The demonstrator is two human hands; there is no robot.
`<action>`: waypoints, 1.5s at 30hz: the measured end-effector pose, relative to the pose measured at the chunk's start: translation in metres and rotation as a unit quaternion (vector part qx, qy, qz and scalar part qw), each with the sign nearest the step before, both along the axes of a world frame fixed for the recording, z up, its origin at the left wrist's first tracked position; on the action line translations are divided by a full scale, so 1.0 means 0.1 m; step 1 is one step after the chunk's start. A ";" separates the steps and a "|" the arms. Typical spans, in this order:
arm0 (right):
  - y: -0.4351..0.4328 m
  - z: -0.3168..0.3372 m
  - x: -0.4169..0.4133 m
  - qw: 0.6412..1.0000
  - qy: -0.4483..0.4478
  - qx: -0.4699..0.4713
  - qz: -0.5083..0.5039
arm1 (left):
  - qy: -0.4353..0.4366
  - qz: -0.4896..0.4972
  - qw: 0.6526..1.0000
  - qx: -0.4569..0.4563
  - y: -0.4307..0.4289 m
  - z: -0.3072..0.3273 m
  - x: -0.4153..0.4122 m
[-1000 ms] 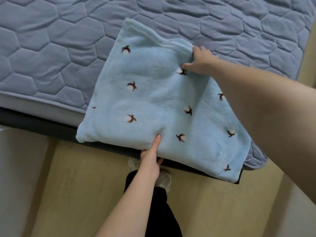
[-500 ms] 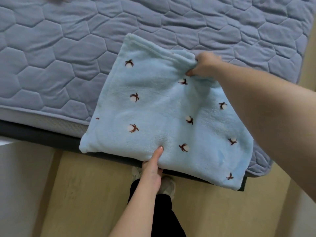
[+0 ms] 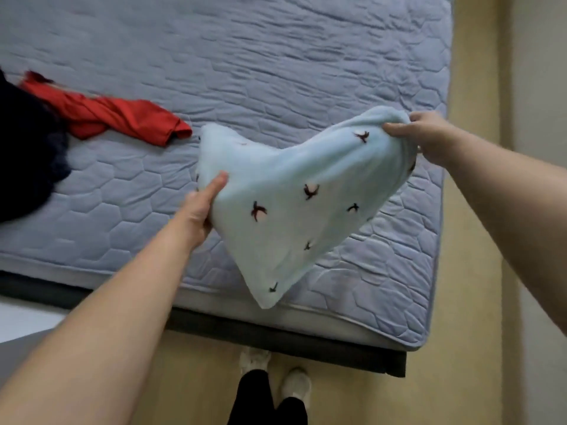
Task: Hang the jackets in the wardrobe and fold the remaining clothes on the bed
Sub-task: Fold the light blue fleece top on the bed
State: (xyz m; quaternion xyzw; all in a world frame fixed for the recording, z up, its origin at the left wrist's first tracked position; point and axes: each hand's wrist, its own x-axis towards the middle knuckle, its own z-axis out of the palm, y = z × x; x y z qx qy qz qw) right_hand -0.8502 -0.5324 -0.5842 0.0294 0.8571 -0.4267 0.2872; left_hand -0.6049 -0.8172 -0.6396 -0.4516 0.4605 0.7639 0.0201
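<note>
Soft, even light; slight motion blur, wide-angle bending at edges.

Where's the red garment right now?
Head view, left side: the red garment lies crumpled on the bed, between the dark pile at the far left and the blue fleece held above the bed.

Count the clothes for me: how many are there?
3: a blue fleece held by the left hand and right hand, a red garment on the bed, a dark heap at the left edge, which may hide more.

Head-worn camera looks steeply down, close above the bed [image 3: 276, 56].
</note>
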 end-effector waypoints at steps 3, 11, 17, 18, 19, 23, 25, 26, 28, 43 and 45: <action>0.13 0.31 -0.03 0.996 0.021 -0.073 -0.050 | 0.054 -0.074 0.993 -0.076 -0.25 0.50 -0.51; 0.68 -0.33 0.75 0.998 -0.028 -0.035 -0.032 | -0.070 -0.206 0.954 -0.206 -0.12 0.30 -0.33; 1.39 -1.66 2.35 0.971 -0.205 0.124 0.021 | -0.239 -0.316 0.897 -0.195 0.34 -1.17 0.86; 1.48 -1.84 2.56 0.961 -0.227 0.155 0.038 | -0.261 -0.332 0.883 -0.203 0.41 -1.36 1.02; 1.53 -1.99 2.71 0.953 -0.246 0.168 0.048 | -0.277 -0.333 0.877 -0.208 0.47 -1.50 1.14; 1.56 -2.23 2.79 0.936 -0.329 0.113 0.044 | -0.273 -0.305 0.880 -0.240 0.53 -1.69 1.19; 1.51 -2.20 2.62 0.926 -0.367 0.086 0.002 | -0.250 -0.321 0.878 -0.253 0.48 -1.65 1.10; 1.48 -2.17 2.51 0.928 -0.361 0.096 -0.014 | -0.228 -0.323 0.884 -0.251 0.47 -1.60 1.04; 1.40 -2.16 2.28 0.942 -0.309 0.124 -0.051 | -0.160 -0.300 0.912 -0.228 0.48 -1.51 0.91; 0.90 -2.71 1.95 0.968 0.048 0.215 -0.119 | -0.239 -0.144 0.896 -0.344 0.50 -2.01 0.34; 0.80 -2.68 2.01 0.955 0.067 0.271 -0.098 | -0.250 -0.116 0.880 -0.388 0.49 -1.94 0.28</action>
